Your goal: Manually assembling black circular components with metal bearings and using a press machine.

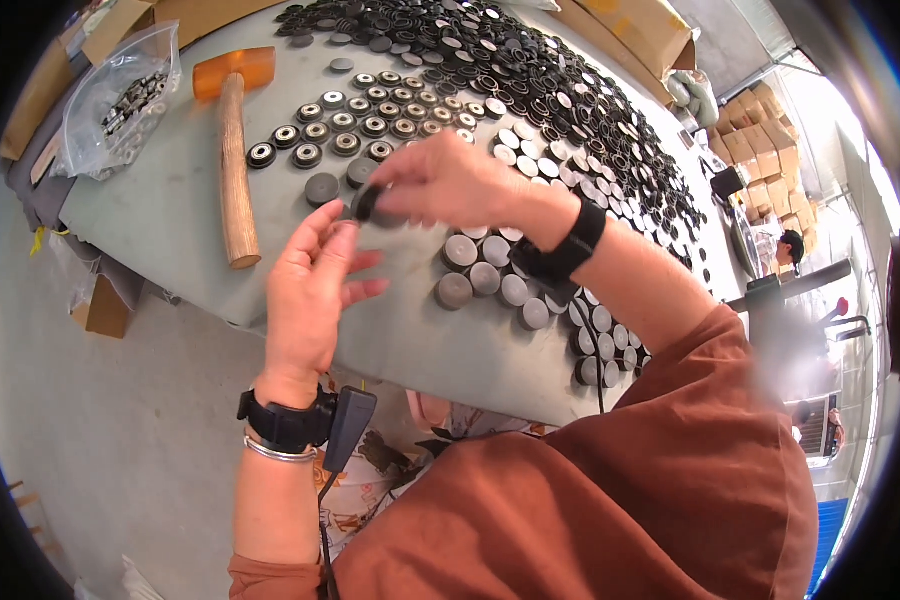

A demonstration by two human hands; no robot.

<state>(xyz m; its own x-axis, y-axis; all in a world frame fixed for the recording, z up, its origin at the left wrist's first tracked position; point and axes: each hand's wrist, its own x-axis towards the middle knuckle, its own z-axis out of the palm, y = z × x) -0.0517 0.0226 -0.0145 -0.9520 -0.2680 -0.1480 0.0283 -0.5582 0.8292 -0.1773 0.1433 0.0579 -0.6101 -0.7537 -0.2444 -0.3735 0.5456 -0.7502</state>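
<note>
Far left, a clear bag point(120, 95) of small parts, then a wooden mallet point(234, 150) lying on the grey table point(170, 215). At centre, left hand point(310, 290) raised with fingers loosely spread, touching a dark disc point(367, 203) pinched in the curled fingertips of the right hand point(450, 180) just above the table. Further right, rows of grey discs point(490, 275) and a wide heap of black rings point(550, 90).

Bare hands, rust-brown sleeves, black wrist gear.

Left hand point(310, 290): black wristband with clipped-on dark box, thin black cable trailing down forearm, slim silver bangle just below. Right hand point(450, 180): wide black strap around wrist. Loose rust-brown short-sleeved top, forearms uncovered, no gloves, no rings visible.
</note>
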